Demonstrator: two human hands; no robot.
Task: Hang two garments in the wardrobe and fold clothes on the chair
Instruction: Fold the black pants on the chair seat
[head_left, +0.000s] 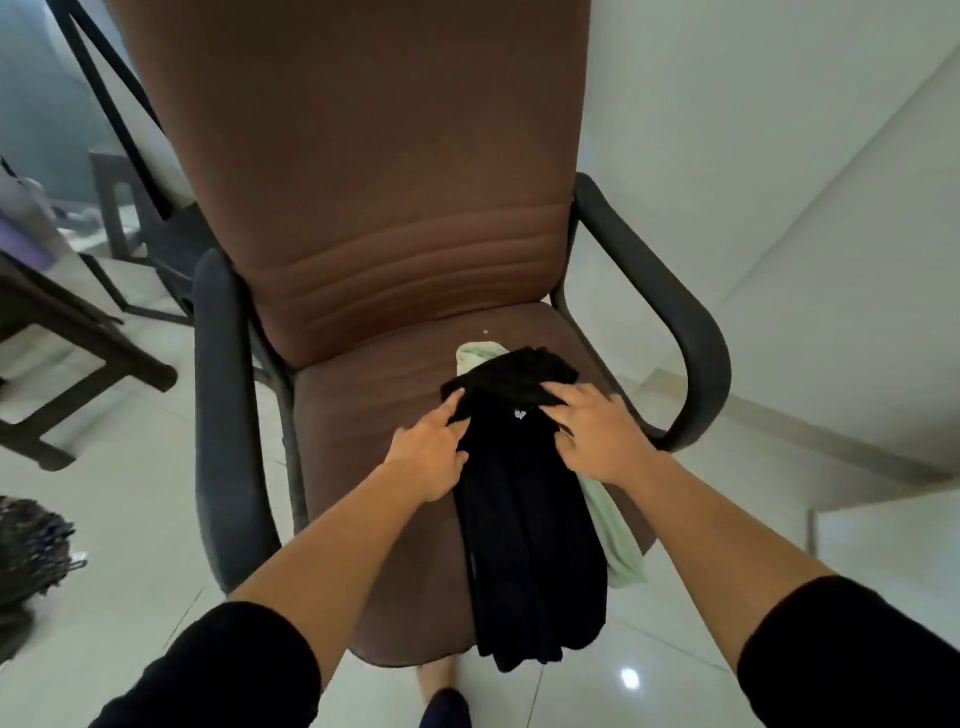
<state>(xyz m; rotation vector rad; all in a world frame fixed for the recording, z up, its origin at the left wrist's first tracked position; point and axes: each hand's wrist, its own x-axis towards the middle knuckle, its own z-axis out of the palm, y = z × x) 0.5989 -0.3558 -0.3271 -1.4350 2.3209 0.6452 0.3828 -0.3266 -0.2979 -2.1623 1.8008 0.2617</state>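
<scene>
dark table left, chair armrests flanking

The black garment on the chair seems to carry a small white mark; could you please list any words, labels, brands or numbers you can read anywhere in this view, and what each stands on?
No readable text anywhere.
Black garment: a small white mark near its top, between the left hand and right hand; too small and blurred to read.
Brown chair and pale green cloth: no lettering visible.
</scene>
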